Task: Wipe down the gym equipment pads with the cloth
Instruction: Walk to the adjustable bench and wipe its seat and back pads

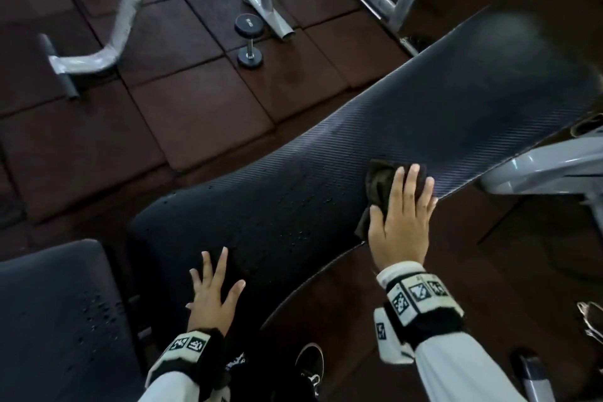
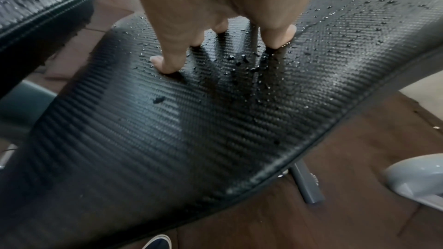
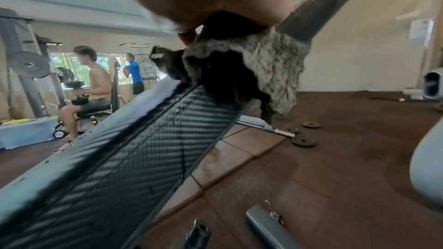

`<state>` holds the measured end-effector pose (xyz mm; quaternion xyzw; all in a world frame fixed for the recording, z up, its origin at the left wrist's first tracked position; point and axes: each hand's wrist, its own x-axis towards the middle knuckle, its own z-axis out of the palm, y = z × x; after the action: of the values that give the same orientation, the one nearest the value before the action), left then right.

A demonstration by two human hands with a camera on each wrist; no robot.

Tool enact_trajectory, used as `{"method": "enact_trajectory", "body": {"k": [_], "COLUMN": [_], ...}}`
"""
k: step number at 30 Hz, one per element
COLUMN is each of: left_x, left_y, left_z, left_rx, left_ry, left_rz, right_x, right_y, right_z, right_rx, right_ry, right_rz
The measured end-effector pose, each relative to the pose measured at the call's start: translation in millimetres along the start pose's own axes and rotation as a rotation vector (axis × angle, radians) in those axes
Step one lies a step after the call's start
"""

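Note:
A long black textured bench pad (image 1: pixel 326 192) runs from lower left to upper right, with water droplets on its near half (image 2: pixel 239 67). My left hand (image 1: pixel 212 287) lies flat on the pad's near end, its fingers spread and the fingertips (image 2: pixel 167 63) touching the wet surface. Flat, straight fingers of my right hand (image 1: pixel 404 206) press a dark cloth (image 1: pixel 378 183) onto the pad's right edge. In the right wrist view the cloth (image 3: pixel 263 67) hangs over that edge of the pad (image 3: pixel 143 149) under my palm.
A second black seat pad (image 1: pixel 55 320), also wet, sits at lower left. On the brown rubber floor tiles stands a dumbbell (image 1: pixel 249 42) among grey machine frames (image 1: pixel 124 10). A grey frame (image 1: pixel 538 166) is on the right. Loose weight plates (image 3: pixel 303 141) and two people are beyond.

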<state>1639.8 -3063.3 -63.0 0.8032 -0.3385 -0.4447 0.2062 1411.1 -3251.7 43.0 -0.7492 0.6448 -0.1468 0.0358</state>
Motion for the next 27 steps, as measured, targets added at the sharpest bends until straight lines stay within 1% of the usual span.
{"method": "enact_trajectory", "body": {"k": [5, 7, 9, 11, 13, 15, 17, 21, 24, 27], "left_x": [0.7, -0.3, -1.0, -0.7, -0.6, -1.0, -0.8, -0.8, 0.2, 0.4], "left_y": [-0.4, -0.8, -2.2, -3.3, -3.2, -2.9, -3.0, -3.6, -3.9, -3.4], "left_z": [2.7, 3.0, 3.0, 3.1, 3.1, 3.2, 3.2, 3.6, 4.4, 5.0], "left_rx": [-0.011, -0.016, -0.025, -0.032, -0.033, -0.035, -0.034, -0.028, -0.020, -0.012], "left_ry": [0.008, 0.010, 0.007, 0.007, 0.008, 0.010, 0.010, 0.007, 0.008, 0.011], "left_rz": [0.009, 0.008, 0.011, 0.020, 0.015, 0.011, 0.013, 0.015, 0.017, 0.011], "right_x": [15.5, 8.1, -10.8, -36.6, -59.0, -71.6, -72.6, -44.1, -10.1, 9.5], "right_y": [-30.2, -43.7, -52.2, -50.4, -36.7, -15.3, 5.4, 28.5, 16.1, -12.7], "right_z": [12.6, 23.8, 33.8, 40.5, 41.3, 36.5, 28.1, 3.2, -7.9, 0.9], "right_rx": [-0.200, -0.219, -0.204, -0.172, -0.152, -0.155, -0.177, -0.174, -0.198, -0.198], "right_ry": [-0.107, -0.148, -0.181, -0.218, -0.257, -0.288, -0.285, -0.187, -0.156, -0.167], "right_rz": [-0.224, -0.335, -0.447, -0.578, -0.708, -0.774, -0.762, -0.564, -0.424, -0.353]}}
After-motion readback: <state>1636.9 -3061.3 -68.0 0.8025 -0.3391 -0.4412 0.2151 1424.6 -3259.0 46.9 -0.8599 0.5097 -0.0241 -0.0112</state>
